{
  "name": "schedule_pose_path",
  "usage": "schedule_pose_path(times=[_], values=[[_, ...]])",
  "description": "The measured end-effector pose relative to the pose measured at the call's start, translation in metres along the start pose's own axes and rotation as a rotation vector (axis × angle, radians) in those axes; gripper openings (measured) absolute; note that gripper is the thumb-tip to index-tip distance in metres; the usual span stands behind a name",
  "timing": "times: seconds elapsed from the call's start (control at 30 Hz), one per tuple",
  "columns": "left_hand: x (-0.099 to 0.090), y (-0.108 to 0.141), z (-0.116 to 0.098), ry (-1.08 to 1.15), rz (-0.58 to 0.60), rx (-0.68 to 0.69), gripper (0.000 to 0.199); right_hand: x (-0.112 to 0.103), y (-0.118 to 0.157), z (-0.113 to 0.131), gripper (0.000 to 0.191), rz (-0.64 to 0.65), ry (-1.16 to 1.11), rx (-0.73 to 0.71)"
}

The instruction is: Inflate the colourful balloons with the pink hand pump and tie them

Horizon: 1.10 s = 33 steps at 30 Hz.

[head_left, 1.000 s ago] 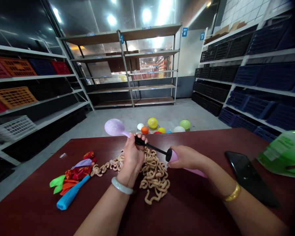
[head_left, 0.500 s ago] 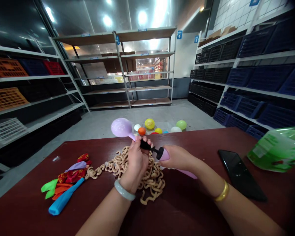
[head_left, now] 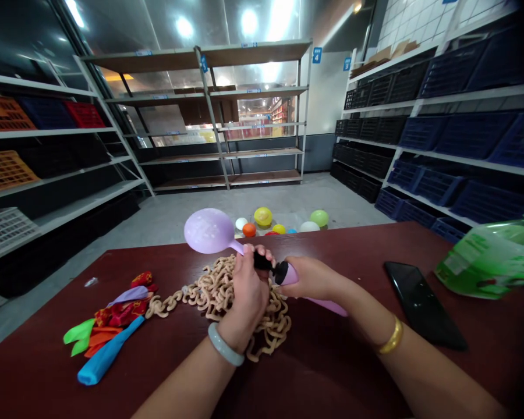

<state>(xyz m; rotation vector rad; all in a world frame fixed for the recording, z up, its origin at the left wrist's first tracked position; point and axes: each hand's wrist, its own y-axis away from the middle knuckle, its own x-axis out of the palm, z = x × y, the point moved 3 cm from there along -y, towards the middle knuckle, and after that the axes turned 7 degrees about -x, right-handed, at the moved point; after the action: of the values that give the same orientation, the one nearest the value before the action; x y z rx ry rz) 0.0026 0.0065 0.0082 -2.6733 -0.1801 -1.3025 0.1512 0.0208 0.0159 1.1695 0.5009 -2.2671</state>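
Your left hand (head_left: 251,288) is closed, fingers curled round the black end of the pink-and-black, tube-shaped hand pump (head_left: 290,274), its thumb at the neck of the pale lilac, rounded, inflated balloon (head_left: 209,231). Your fingers hide the join, so you cannot tell whether the neck sits over the pump's tip. The balloon points to ten o'clock from that hand, above the far edge of the dark red-brown, smooth table (head_left: 353,372). Your right hand (head_left: 312,278), just beside at three o'clock, is wrapped firmly about the pump's pink barrel; only a short black stretch shows between your two grips.

Beneath and behind your left hand lies a heap of beige, curled, chain-like pieces (head_left: 213,288), trailing toward nine o'clock. Near its end, at eight o'clock from your hands, rest a flat, bright blue balloon (head_left: 109,355) and limp green balloons (head_left: 79,334). At four o'clock lies a black, glossy, rectangular phone (head_left: 423,302); at three, farther off, a green, translucent plastic pouch (head_left: 489,259).
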Motion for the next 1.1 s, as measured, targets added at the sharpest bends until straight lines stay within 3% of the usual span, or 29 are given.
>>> schedule_pose_path(times=[0.13, 0.4, 0.6, 0.7, 0.83, 1.1], values=[[0.011, 0.012, 0.008, 0.012, -0.009, -0.028, 0.022, 0.001, 0.001, 0.003, 0.036, -0.021, -0.082, -0.014], [0.011, 0.003, -0.019, -0.026, 0.063, -0.035, 0.016, 0.001, 0.0, 0.005, 0.035, 0.017, -0.325, -0.088], [-0.019, -0.031, -0.072, -0.004, -0.022, 0.126, 0.019, -0.005, 0.001, -0.008, 0.036, 0.155, -0.351, -0.042], [-0.032, -0.041, -0.086, 0.014, -0.044, 0.149, 0.021, -0.004, 0.001, -0.015, 0.036, 0.172, -0.305, -0.013], [-0.028, -0.038, -0.074, 0.013, -0.035, 0.137, 0.02, -0.003, 0.0, -0.013, 0.037, 0.135, -0.229, -0.041], [0.001, -0.002, -0.009, -0.004, 0.045, -0.056, 0.024, 0.009, -0.002, 0.0, 0.029, 0.091, -0.388, -0.036]])
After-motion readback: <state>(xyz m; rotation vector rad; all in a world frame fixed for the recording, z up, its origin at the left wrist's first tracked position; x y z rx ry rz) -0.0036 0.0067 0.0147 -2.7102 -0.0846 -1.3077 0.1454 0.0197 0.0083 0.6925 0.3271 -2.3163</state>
